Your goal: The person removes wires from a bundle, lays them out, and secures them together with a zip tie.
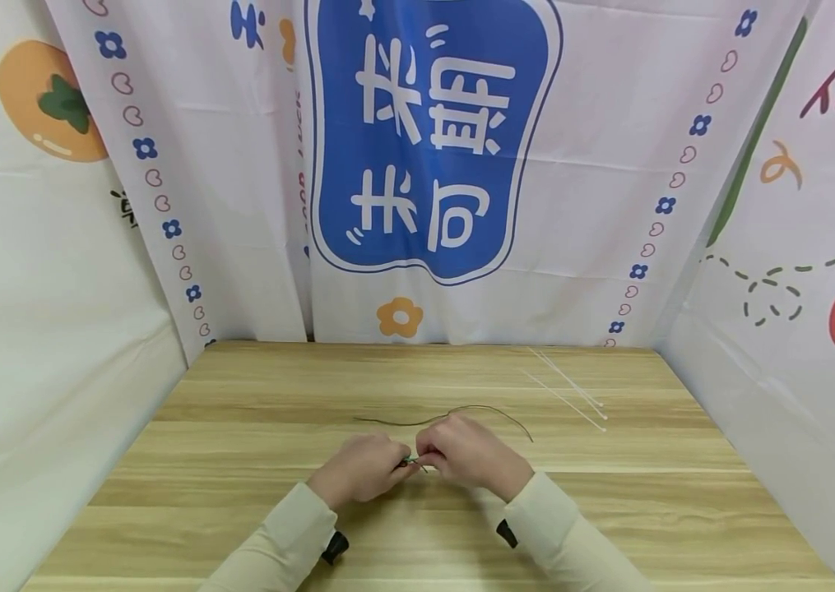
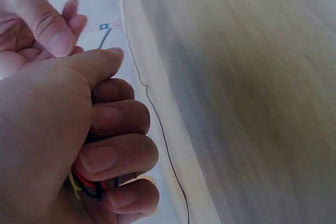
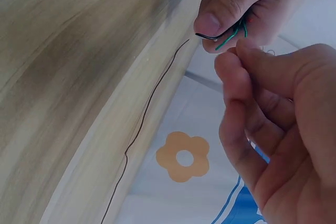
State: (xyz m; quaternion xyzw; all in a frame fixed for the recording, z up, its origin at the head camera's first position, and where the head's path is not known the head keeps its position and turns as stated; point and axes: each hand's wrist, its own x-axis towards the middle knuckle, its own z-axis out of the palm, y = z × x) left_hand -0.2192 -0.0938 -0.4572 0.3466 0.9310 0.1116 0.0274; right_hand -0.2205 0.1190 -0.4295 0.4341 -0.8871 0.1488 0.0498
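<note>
My left hand [image 1: 364,470] curls round a bundle of thin coloured wires [image 2: 97,186]; red, black and yellow strands show below its fingers in the left wrist view. A black wire end [image 3: 207,36] and green wire ends [image 3: 227,41] stick out past its thumb. Close beside it, my right hand [image 1: 472,452] brings thumb and forefinger together at the tip of a green wire [image 3: 245,29], seemingly pinching it; the exact contact is hidden. Behind both hands a long, dark, wavy wire [image 1: 402,424] lies on the table.
Several white cable ties [image 1: 565,400] lie at the back right of the wooden table [image 1: 239,427]. Printed white cloth [image 1: 610,205] hangs along the back and both sides. A dark wrist-worn device [image 1: 336,547] shows under the left sleeve.
</note>
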